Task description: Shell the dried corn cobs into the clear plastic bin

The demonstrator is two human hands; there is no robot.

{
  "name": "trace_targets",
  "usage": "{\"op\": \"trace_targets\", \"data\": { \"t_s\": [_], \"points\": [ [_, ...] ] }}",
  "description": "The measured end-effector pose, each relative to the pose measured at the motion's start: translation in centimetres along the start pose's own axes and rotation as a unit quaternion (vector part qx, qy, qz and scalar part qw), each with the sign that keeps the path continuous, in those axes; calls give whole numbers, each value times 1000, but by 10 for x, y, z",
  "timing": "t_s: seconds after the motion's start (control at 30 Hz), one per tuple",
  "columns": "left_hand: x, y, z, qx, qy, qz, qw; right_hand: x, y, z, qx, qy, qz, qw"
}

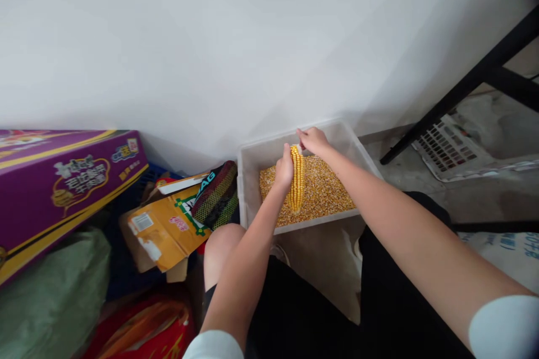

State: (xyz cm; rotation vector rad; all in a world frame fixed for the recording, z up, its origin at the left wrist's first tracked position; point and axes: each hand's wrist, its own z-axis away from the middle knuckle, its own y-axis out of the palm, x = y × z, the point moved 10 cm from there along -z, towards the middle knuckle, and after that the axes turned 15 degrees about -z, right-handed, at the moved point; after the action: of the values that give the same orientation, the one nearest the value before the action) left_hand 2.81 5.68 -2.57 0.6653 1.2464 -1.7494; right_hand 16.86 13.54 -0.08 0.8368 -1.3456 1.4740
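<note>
My left hand (284,168) is closed around an ear of corn (297,182) with yellow kernels, its thumb pointing up along the side. The ear stands nearly upright over a translucent plastic bin (242,179). At the ear's pale upper end, my right hand (314,140) has its fingers curled and pressed against it; the fingertips are partly hidden. Loose corn kernels (330,188) cover the floor of the bin beneath both hands.
Left of the bin lie a patterned mesh shoe or bag (217,193), a flattened yellow carton (168,230) and a large purple box (71,185). A white wall rises behind. To the right are a black metal leg (446,101) and a white plastic basket (446,148).
</note>
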Motion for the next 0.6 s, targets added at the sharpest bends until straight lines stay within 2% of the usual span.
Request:
{"op": "trace_targets", "data": {
  "t_s": [0.07, 0.2, 0.27, 0.4, 0.6],
  "points": [
    [0, -7, 0, -31, 7, -48, 998, 8, -4, 2, -19, -13, 46, 999],
    [-13, -12, 9, -65, 31, -125, 990, 6, 12, 15, 6, 69, 21, 997],
    [-18, -12, 14, -75, 26, -151, 985, 11, 14, 24, -24, 72, 50, 996],
    [-18, -11, 14, -85, 3, -168, 982, 19, 13, 33, -71, 44, 88, 993],
    [-14, -3, 4, -54, 26, -132, 989, 26, 7, 28, -78, -27, 128, 988]
  ]
}}
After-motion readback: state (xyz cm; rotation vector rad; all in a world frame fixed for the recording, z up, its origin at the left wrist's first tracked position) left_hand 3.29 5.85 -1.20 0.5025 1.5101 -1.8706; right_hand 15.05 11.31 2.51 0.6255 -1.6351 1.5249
